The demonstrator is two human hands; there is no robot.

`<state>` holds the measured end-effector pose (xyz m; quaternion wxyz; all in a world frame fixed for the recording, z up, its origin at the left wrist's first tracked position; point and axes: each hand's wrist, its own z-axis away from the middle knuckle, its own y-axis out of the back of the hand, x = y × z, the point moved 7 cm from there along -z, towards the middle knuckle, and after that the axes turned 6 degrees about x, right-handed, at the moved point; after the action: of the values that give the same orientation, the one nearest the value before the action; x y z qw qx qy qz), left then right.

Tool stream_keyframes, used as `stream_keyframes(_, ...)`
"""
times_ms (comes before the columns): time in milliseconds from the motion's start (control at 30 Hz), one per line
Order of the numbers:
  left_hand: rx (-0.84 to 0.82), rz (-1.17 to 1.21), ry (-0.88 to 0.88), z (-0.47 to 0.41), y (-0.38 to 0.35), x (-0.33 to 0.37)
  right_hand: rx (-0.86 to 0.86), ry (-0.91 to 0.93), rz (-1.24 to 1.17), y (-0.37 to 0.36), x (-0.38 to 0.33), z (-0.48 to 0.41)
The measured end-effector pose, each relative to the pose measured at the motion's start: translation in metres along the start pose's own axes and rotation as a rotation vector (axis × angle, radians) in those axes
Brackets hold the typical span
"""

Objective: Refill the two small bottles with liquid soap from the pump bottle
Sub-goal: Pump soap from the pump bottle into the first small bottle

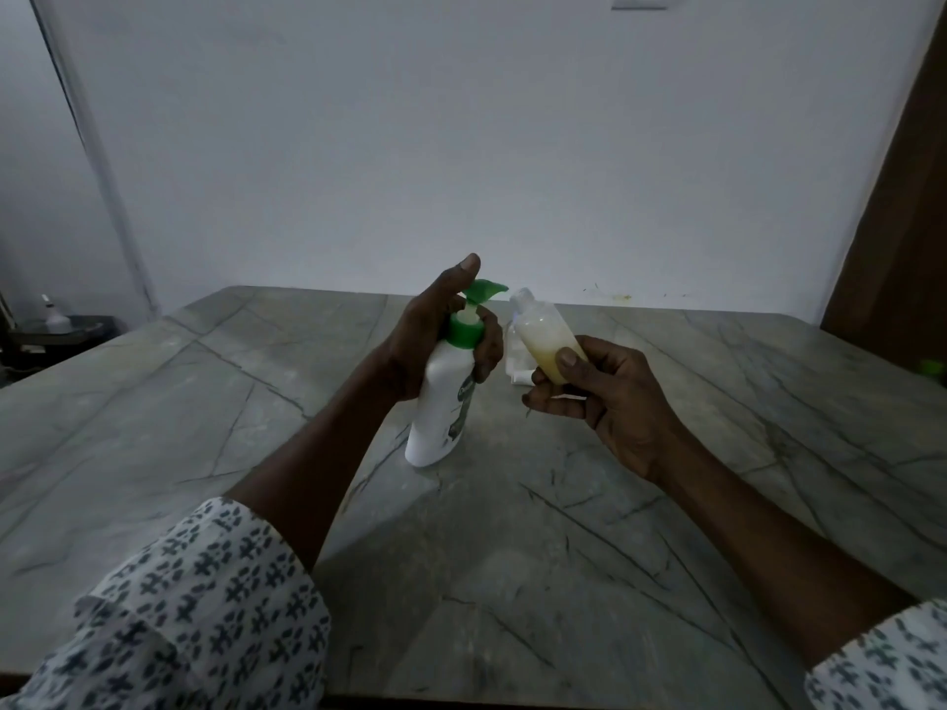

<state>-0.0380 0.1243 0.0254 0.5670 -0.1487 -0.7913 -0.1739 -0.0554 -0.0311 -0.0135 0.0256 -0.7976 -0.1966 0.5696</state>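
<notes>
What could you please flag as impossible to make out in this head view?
All in the head view:
Second small bottle: mostly hidden behind the held small bottle; fill level unknown.
Pump bottle label: dim, partly covered by the left hand.
Green object: blurred, cut by the right edge.

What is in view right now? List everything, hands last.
pump bottle: one, white with green pump, standing mid-table
small bottle: one, clear with yellowish liquid, tilted, neck near the pump spout
whitish item: one, on the table behind the small bottle, partly hidden; possibly the second bottle
table: one, grey marble
door: one, brown, right edge
sleeves: two, white with dark print, bottom corners
left hand: grips pump bottle's neck, thumb raised over pump head
right hand: holds small bottle
</notes>
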Motion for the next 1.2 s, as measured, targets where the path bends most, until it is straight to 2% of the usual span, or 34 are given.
stream_keyframes(100,-0.074,0.114,0.041,0.0,-0.004,-0.002,-0.017,0.005,0.021,0.0,-0.002,-0.002)
stream_keyframes(267,-0.169,0.169,0.029,-0.001,-0.013,0.0,-0.055,0.013,0.102,-0.002,-0.005,-0.006)
stream_keyframes(533,-0.157,0.148,0.044,-0.001,-0.015,0.0,-0.086,0.037,0.105,-0.007,-0.011,-0.009)
stream_keyframes(633,-0.071,0.104,0.04,-0.002,-0.009,-0.001,-0.067,0.05,0.111,-0.007,-0.012,-0.01)
stream_keyframes(900,0.311,-0.065,0.014,-0.002,0.01,0.002,-0.012,0.095,0.178,-0.001,-0.016,-0.009)
stream_keyframes(1100,0.337,-0.039,0.033,-0.004,0.008,0.002,0.002,0.089,0.192,-0.004,-0.014,-0.011)
stream_keyframes(1200,0.367,-0.112,0.034,-0.002,0.011,0.006,0.019,0.069,0.189,0.0,-0.012,-0.012)
